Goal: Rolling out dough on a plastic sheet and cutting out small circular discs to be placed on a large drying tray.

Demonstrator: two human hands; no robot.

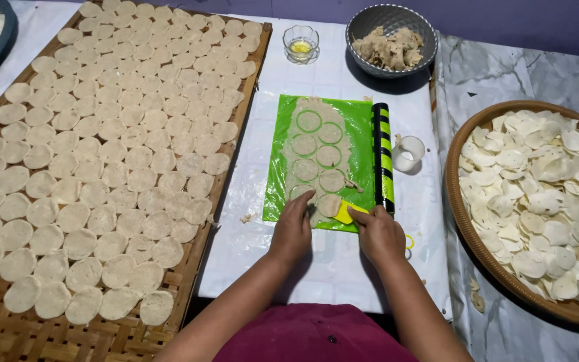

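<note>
- Pinching a small yellow scraper (347,213), the right hand (381,234) has its grip closed on the handle, blade edge tucked under a cut dough round (330,204) at the near end of the sheet.
- Left hand (294,228) lies flat, fingers loosely open and holding nothing, fingertips pressing on the green mat (277,161) and the dough edge just beside that round.
- To do this well, by my read: keep the blade low and flat, slide rather than dig, and let the left hand pin the mat so the thin disc comes up without stretching.
- Rolled dough (319,154) looks pale, soft and thin, stamped with neat circles that show green rings where the cutter went through.
- Glossy plastic mat, creased at its edges, sits on a white worktop (330,268).
- Black-and-green striped roller (383,157) lies along the mat's right edge; a small white cup (407,153) stands just beside it.
- Left of the worktop, a woven bamboo tray (8,332) carries rows of flat, matte rounds, slightly overlapping.
- Right, a round basket (467,221) holds curled, dry-looking white chips.
- Far side: a grey bowl (378,19) of lumpy dough and a little glass dish (301,41) of yellow oil.
</note>
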